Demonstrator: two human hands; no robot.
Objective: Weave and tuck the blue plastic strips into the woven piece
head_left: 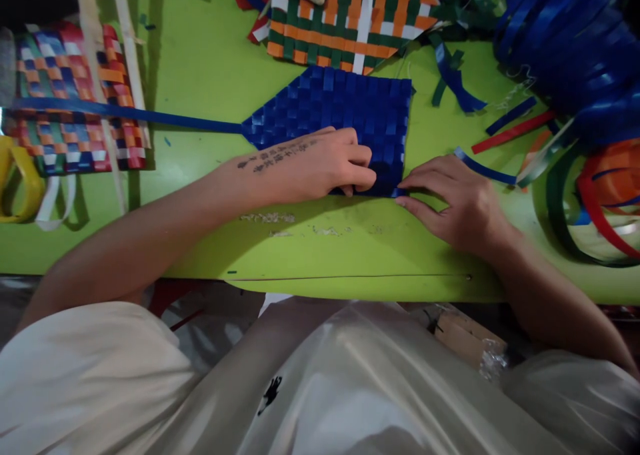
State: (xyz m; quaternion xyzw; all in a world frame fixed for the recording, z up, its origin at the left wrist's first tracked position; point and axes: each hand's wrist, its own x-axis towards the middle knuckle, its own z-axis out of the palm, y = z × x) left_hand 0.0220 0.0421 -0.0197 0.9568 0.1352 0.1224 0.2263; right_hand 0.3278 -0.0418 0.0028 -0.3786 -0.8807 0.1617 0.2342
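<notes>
A blue woven strap mat [330,101], square at the right end and tapering to a point at the left, lies flat on the green table. From its point a long blue strap [195,122] runs left across another woven piece. My left hand [320,165] rests over the mat's near edge with curled fingers closed on it; the fingertips are partly hidden. At the mat's near right corner, my right hand [445,201] pinches the corner between thumb and forefinger.
An orange, green and white woven mat [320,25] lies behind. At left are a multicoloured woven piece [60,68], wooden sticks [131,55] and yellow scissor handles [33,181]. A blue strap bundle [565,41], cut strips [515,131] and coiled straps [560,221] lie right.
</notes>
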